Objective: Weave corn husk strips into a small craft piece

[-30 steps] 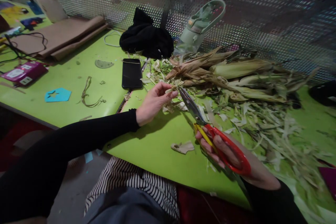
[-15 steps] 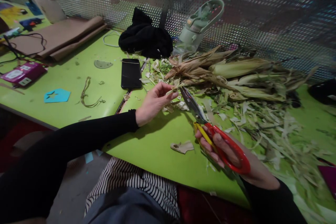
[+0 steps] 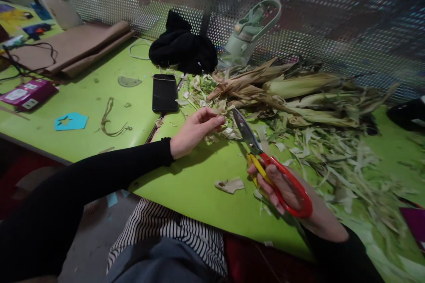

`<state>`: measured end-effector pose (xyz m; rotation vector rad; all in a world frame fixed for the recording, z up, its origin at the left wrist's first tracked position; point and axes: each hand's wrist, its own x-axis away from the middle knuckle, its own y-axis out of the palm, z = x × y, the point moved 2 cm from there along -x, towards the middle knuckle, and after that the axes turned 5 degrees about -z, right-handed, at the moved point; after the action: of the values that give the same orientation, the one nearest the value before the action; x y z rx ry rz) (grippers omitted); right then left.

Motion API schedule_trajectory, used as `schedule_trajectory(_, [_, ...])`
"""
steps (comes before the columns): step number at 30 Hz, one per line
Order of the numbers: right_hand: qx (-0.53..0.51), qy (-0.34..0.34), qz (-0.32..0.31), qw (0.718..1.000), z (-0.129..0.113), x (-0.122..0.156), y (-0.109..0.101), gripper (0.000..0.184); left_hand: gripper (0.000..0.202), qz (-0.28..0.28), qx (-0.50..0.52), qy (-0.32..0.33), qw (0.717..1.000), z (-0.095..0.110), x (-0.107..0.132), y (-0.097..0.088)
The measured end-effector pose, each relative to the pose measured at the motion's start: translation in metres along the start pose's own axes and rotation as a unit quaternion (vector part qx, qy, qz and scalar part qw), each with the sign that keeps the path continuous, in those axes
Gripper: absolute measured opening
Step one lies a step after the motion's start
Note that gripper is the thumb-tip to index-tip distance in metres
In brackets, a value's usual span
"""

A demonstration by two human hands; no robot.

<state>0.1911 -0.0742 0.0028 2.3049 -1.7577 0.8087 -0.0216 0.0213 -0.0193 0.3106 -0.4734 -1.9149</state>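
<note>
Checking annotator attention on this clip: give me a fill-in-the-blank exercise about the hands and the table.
1. The right hand holds red-handled ____.
2. The left hand comes out of a ____ sleeve.
3. The phone lies on a ____ table.
4. The blue card has a ____-shaped cutout.
Missing words: scissors; black; green; star.

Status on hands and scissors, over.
Left hand at husk scraps, grip unclear. Right hand shut on scissors, blades together. Corn pile just beyond blade tips.
</note>
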Motion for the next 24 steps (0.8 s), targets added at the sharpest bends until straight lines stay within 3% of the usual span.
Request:
schedule_trajectory(4, [0.000,-0.012,-0.038,0.999,0.002,-0.001,-0.002,0.066,0.010,-0.002,0.007,-0.004,1.000,0.002,0.000,0.002])
schedule_trajectory(8, [-0.003,-0.022,-0.025,0.999,0.000,0.004,-0.002,0.059,0.009,-0.007,0.000,-0.004,1.000,0.003,0.002,0.002])
schedule_trajectory(13, [0.018,-0.021,-0.052,0.998,0.003,0.001,-0.004,0.061,0.009,-0.010,-0.023,0.005,1.000,0.003,0.002,0.002])
schedule_trajectory(19, [0.008,-0.023,-0.046,0.999,0.015,-0.003,-0.008,0.061,0.010,-0.017,-0.028,0.011,0.999,0.003,0.003,0.002])
schedule_trajectory(24, [-0.016,-0.042,-0.033,0.998,0.010,0.002,-0.006,0.057,0.015,-0.024,-0.028,0.000,0.999,0.003,0.002,-0.001])
